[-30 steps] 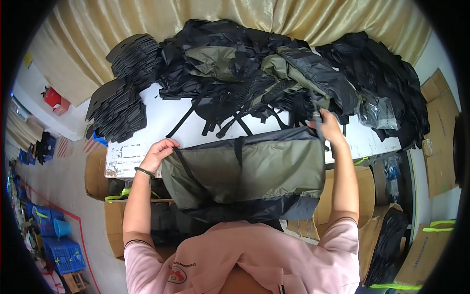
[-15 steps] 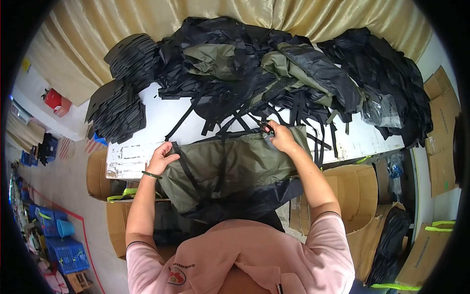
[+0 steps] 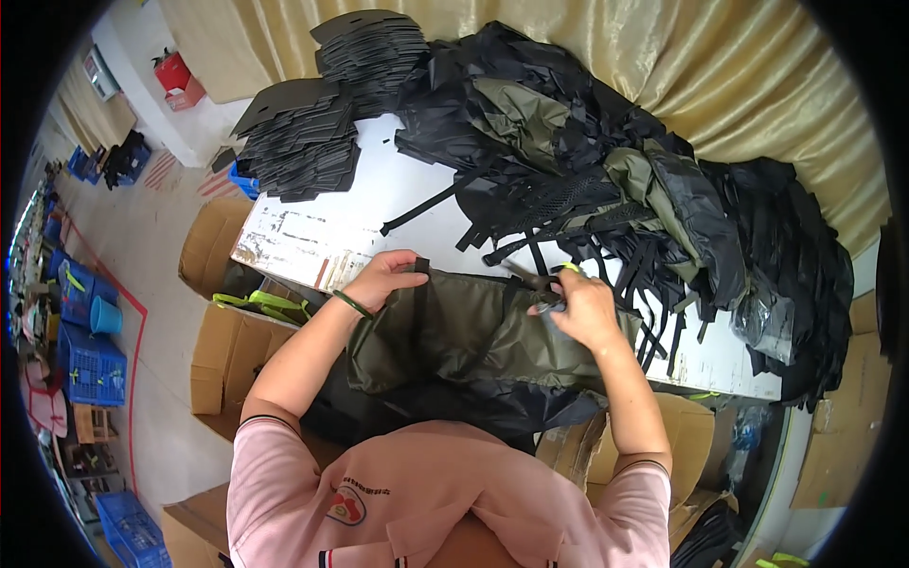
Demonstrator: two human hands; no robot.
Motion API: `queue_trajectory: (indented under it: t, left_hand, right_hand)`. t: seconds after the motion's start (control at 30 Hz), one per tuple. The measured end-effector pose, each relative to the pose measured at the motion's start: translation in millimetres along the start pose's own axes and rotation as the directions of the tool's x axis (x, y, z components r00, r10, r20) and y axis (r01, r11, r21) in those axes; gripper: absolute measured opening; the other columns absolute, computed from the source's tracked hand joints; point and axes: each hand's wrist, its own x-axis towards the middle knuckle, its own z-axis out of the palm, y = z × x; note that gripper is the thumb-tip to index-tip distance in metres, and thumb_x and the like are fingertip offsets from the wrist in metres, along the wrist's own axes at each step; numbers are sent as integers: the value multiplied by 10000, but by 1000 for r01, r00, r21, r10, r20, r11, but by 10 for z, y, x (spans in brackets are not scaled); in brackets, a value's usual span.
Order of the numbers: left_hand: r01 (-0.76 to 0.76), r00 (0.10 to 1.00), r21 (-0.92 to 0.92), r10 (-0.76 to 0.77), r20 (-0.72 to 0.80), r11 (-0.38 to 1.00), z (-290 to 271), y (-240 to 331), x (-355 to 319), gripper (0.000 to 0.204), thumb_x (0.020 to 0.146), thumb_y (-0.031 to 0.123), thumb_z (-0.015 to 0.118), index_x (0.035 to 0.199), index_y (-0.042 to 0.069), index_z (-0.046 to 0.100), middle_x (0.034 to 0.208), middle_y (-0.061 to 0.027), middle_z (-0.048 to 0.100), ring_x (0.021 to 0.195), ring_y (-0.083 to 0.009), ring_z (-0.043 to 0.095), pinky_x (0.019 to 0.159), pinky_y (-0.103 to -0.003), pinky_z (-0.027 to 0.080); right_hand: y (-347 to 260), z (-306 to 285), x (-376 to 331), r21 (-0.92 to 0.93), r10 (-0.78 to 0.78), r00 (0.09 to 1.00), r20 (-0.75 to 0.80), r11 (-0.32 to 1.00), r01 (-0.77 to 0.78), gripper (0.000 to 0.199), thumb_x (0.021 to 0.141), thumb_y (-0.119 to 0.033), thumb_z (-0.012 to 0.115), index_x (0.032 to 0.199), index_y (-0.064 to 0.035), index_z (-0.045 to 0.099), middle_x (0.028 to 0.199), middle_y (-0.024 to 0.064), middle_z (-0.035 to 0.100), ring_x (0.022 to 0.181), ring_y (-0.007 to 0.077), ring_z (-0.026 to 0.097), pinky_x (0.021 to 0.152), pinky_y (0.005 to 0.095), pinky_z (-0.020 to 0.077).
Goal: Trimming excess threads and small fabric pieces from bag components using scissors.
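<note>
Left hand (image 3: 386,277) pinches the olive bag (image 3: 454,331) at its top edge, right hand (image 3: 579,310) clamped on a strap beside; fabric looks soft, light, floppy, best gripped at seams.

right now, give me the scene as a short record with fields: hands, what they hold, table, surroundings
left hand: left hand grips the top edge of the olive backpack
right hand: right hand rests on the backpack's upper right, closed around a small tool with a yellow-green tip; its kind is unclear
table: white table, worn at its near edge
on table: heap of black and olive bags; stacks of black panels
surroundings: cardboard boxes, blue crates, gold curtain
</note>
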Motion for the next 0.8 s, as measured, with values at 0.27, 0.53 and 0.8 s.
queue_trajectory:
  t: [0.27, 0.53, 0.8]
  left_hand:
    - [-71, 995, 75, 65, 79, 995, 233, 109, -71, 146, 824, 38, 685, 963, 31, 641, 918, 1, 643, 858, -63, 577, 793, -214, 459]
    - [-76, 995, 99, 69, 69, 992, 213, 55, -80, 154, 814, 60, 701, 947, 12, 640, 907, 0, 637, 841, -63, 570, 773, -211, 457]
    - [-76, 995, 66, 71, 71, 995, 296, 72, -86, 186, 797, 44, 710, 956, -13, 632, 920, -21, 631, 858, -79, 572, 769, -224, 463]
  right_hand:
    - [-460, -37, 313, -61, -253, 965, 67, 964, 257, 514, 592, -461, 813, 768, -45, 567, 708, 102, 610, 745, 304, 619, 708, 403, 450]
    - [-487, -50, 292, -32, -220, 972, 82, 974, 224, 582, 568, -512, 812, 799, -34, 574, 734, 118, 630, 746, 323, 624, 698, 408, 454]
    - [-553, -57, 251, -69, -245, 962, 124, 965, 254, 513, 592, -433, 804, 811, -34, 567, 726, 117, 624, 763, 314, 621, 705, 400, 445]
